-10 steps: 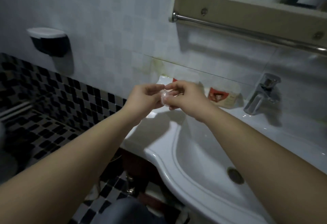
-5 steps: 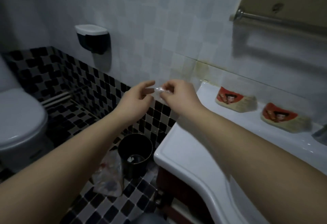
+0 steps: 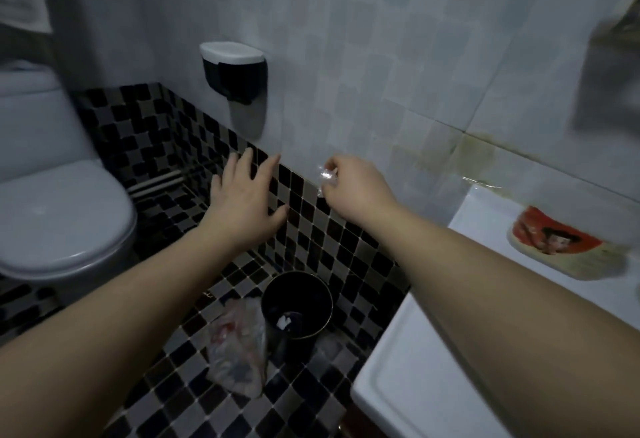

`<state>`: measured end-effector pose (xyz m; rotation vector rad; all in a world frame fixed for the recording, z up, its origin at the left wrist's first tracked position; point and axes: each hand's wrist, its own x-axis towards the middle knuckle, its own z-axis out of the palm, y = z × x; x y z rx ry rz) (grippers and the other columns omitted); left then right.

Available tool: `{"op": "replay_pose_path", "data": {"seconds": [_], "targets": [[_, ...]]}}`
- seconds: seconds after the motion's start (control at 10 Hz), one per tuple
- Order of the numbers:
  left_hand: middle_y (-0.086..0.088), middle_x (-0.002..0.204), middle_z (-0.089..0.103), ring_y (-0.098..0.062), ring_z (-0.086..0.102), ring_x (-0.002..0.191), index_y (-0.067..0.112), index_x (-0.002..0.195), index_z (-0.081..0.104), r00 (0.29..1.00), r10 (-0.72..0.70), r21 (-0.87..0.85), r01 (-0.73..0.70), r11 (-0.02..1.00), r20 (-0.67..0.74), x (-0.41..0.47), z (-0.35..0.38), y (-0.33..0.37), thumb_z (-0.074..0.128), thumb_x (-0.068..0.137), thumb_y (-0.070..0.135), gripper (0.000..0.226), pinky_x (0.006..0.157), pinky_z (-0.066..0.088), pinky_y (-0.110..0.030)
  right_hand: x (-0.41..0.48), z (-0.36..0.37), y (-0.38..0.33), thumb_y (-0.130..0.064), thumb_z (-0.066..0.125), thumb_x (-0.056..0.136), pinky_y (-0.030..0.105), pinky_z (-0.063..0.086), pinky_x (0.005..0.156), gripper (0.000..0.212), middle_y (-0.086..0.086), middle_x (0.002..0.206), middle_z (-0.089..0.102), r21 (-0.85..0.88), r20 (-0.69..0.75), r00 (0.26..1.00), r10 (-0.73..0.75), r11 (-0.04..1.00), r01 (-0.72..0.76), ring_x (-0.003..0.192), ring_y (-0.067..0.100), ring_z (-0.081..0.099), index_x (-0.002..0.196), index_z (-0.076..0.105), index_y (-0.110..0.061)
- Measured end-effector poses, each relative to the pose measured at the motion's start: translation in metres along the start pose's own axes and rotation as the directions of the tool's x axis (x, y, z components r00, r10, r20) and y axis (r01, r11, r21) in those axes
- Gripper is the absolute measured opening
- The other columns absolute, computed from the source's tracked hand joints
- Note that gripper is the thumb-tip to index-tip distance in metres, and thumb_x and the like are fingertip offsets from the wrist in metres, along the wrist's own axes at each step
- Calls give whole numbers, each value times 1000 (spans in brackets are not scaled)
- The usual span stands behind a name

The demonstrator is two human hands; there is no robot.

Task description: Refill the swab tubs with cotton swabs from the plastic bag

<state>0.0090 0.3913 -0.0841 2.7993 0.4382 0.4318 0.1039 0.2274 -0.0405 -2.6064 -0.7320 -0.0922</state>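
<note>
While the right hand pinches the plastic bag between thumb and fingertips, the drop is not yet made, and that is where trouble lies.

Risks, as judged:
- Bag is thin film with almost no weight. Let go from well above the bin, it could drift and land on the floor beside the bin, where another crumpled bag already lies touching the bin's left side.
- Film may cling to the fingers and fall late, past the rim.
- Whether any swabs remain inside cannot be told; if some do, they would be lost with it.
- Bin mouth is narrow, and the bag hangs above it but toward the wall, not squarely over the opening.

Left hand: open, fingers spread, holding nothing, above and left of the bin.

Bag's look: small, clear, crumpled into a shiny wad with bright glints; appears empty, though too small to be sure.

One swab tub sits on the counter, above and right of the bin; red label, blurred, contents unreadable.
</note>
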Motion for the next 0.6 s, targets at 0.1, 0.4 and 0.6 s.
{"op": "replay_pose_path", "data": {"seconds": [0.1,0.4,0.6], "targets": [[-14,169,0,-36,-5,156,32,160,6,999,-40,17,40,999,-11,7,4,-9,63,91,53,92,123,9,-62,17,10,1,-23,55,98,33,48,84,41,9,129,64,-46,62,998,18,999,-15,113,29,61,139,56,-17],[-12,169,-8,-35,-11,155,35,160,0,996,-86,20,86,996,-14,12,4,-18,61,92,53,93,123,3,-62,21,14,15,-33,49,100,43,38,113,59,12,154,42,13,32,999,25,1000,-25,142,33,38,155,37,-17],[-13,169,-10,-35,-13,155,32,161,-1,999,-30,31,31,999,-27,2,2,2,59,93,55,93,123,2,-63,-4,-9,16,-33,48,102,47,29,119,59,13,165,23,-44,-21,1000,-12,999,11,150,35,22,157,31,-20]]}}
